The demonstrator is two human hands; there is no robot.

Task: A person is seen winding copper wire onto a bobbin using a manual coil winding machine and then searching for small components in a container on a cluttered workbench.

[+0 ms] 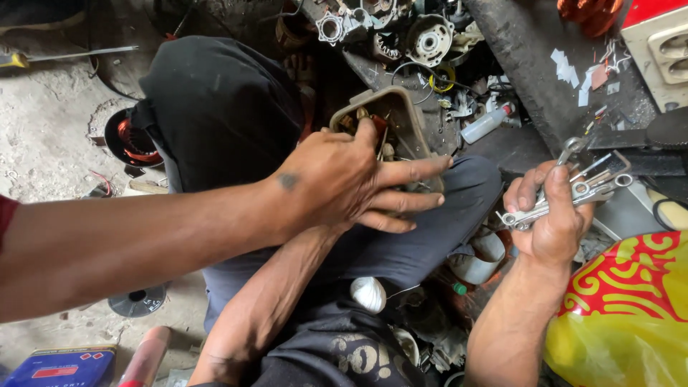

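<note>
we look down on a cramped repair corner where the work sits on a lap and the floor rather than on any desk. our right hand (553, 218) is closed tight around a bunch of small steel spanners (577, 188), whose ring ends fan out above and to the left of the fist. our left forearm (251, 308) runs up from the bottom towards a beige plastic tray (401, 107). its hand is hidden under a co-worker's hand (347, 179), so we cannot tell how that grip stands. the co-worker's arm comes in from the left with a red sleeve (6, 215) at the frame edge. that hand lies palm down over the near end of the tray, fingers stretched to the right. the tray holds small mixed metal parts and rests by a knee in grey trousers (437, 244).

the floor (43, 122) at the left is pale, rough and dusty concrete. on it lie a copper-wound coil (132, 140) in a dark housing, a black spool (137, 301) and a blue tin (64, 367). beyond the tray, at the top, grey motor housings (428, 39) are heaped on dark, grimy ground. a white plastic bottle (486, 123) lies on its side just right of the tray. a yellow and red plastic bag (623, 308) fills the lower right corner, and a white ball of thread (369, 294) sits in the lap.
</note>
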